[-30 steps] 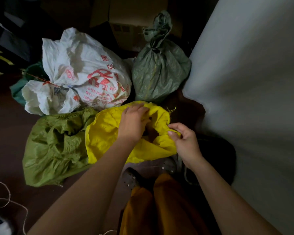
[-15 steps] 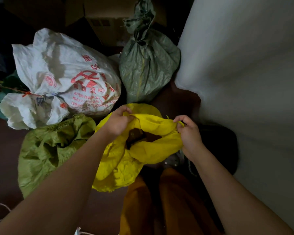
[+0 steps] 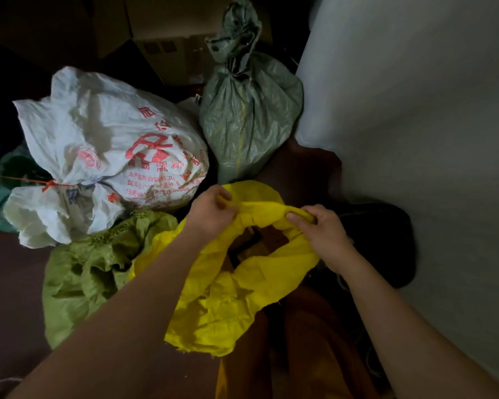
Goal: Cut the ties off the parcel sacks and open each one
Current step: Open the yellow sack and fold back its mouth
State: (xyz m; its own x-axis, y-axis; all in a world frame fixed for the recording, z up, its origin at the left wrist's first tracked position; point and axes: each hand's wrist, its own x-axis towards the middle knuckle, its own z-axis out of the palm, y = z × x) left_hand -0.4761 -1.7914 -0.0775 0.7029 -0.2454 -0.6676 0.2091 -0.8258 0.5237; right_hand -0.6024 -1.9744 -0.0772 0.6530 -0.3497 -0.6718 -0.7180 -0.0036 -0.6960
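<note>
A: What are the 2 hands doing?

B: Both grip the rolled rim of the yellow sack point(image 3: 236, 298). The left hand point(image 3: 211, 214) pinches the far-left part of the rim, fingers curled round the fabric. The right hand point(image 3: 321, 234) clamps the right part of the rim, thumb on top. The hands are apart, with the mouth of the sack held wide between them.

A: Where does that sack sit?

B: On the dark floor point(image 3: 12, 283), just in front of the person's knees, which are covered in orange-brown cloth. Something dark and brownish shows inside the opening, but I cannot tell what.

A: And the others?

B: 3 more are plainly in view. A light green sack point(image 3: 92, 272) lies crumpled, touching the yellow one on its left. Behind that is a white sack point(image 3: 104, 145) with red print, its neck bound by a red tie point(image 3: 51, 184). A grey-green sack point(image 3: 248, 116) stands upright behind the yellow one, its neck gathered tight. A pale wall point(image 3: 415, 139) runs along the right, and cardboard boxes point(image 3: 162, 33) sit in shadow at the back.
</note>
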